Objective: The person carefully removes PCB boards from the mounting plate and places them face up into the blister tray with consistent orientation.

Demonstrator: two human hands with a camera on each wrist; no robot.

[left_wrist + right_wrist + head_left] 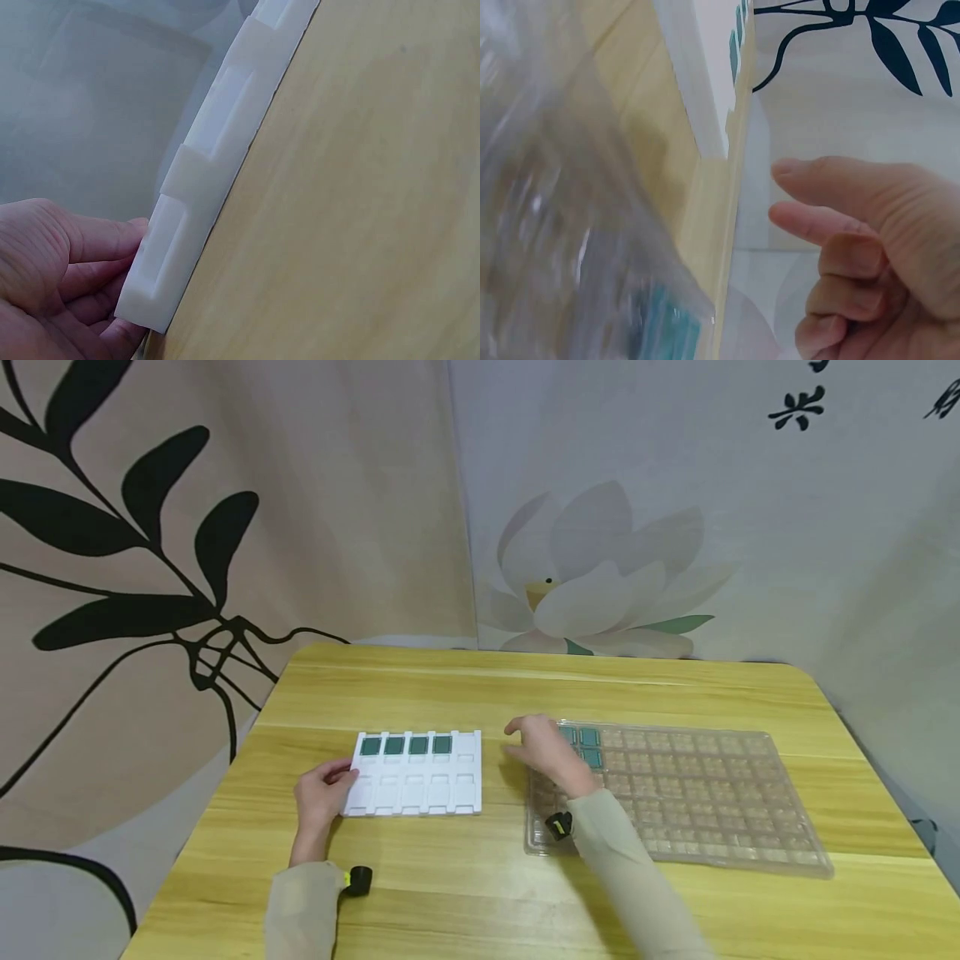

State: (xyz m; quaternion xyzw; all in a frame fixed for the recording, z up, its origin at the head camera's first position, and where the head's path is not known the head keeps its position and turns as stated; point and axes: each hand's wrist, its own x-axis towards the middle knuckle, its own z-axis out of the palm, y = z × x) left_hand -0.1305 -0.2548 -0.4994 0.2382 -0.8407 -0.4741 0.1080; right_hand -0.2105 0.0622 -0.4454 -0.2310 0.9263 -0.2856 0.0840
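Observation:
On the left of the table lies a white compartment tray [416, 792], with several dark green square pieces [417, 745] along its far row. My left hand [322, 795] holds that tray by its left edge, thumb against the rim and fingers curled at the side in the left wrist view. A clear plastic blister tray [712, 793] is on the right, with a few teal pieces [591, 758] in its far left pockets. Over its far left corner hovers my right hand [551, 752]. In the right wrist view its thumb and forefinger are apart, with nothing visible between them.
Both trays rest on a wooden table [435, 893], with a strip of bare wood between them. Behind the table hangs a curtain [375, 510] printed with leaves and a flower. A dark wrist camera [360, 881] sits by the left sleeve.

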